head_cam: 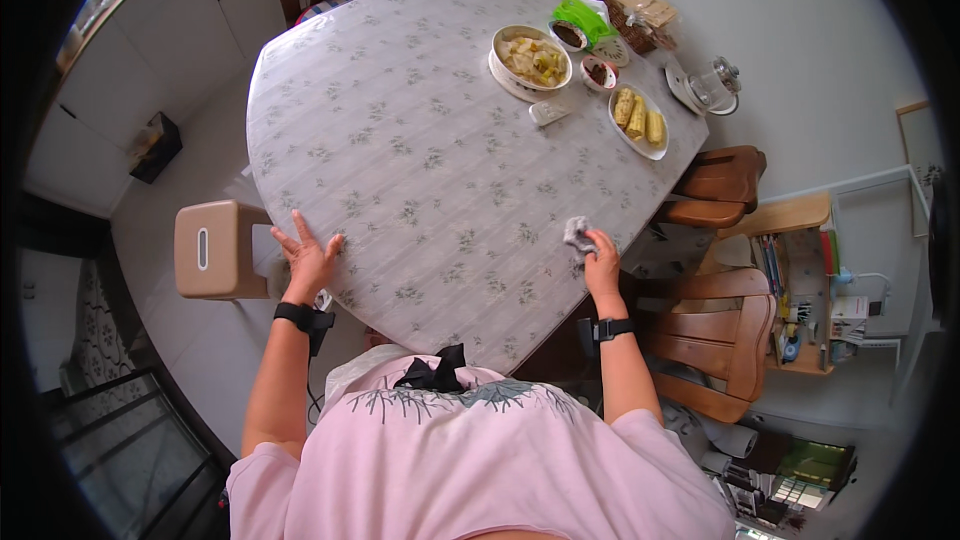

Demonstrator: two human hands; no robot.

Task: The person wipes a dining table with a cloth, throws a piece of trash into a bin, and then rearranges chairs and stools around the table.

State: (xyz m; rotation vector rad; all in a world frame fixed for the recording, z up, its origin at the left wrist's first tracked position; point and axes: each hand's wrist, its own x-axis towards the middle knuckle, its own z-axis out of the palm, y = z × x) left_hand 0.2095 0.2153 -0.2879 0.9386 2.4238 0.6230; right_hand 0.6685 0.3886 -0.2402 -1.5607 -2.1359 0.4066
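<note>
A crumpled grey cloth (pixel 578 235) is pinched in the fingers of my right hand (pixel 602 262), over the right side of the dining table (pixel 420 187). My left hand (pixel 309 258) is at the table's left edge with its fingers spread and nothing in it. A pale, flower-patterned cover lies over the tabletop. Each of my wrists wears a black strap. Whether the cloth presses on the tabletop is hard to tell.
A bowl of cooked vegetables (pixel 534 62), a plate of corn (pixel 637 122), a small bowl (pixel 599 73), a white remote control (pixel 550 112) and a glass kettle (pixel 715 86) stand toward the far right. A beige stool (pixel 223 250) is at left; wooden chairs (pixel 709 334) line the right.
</note>
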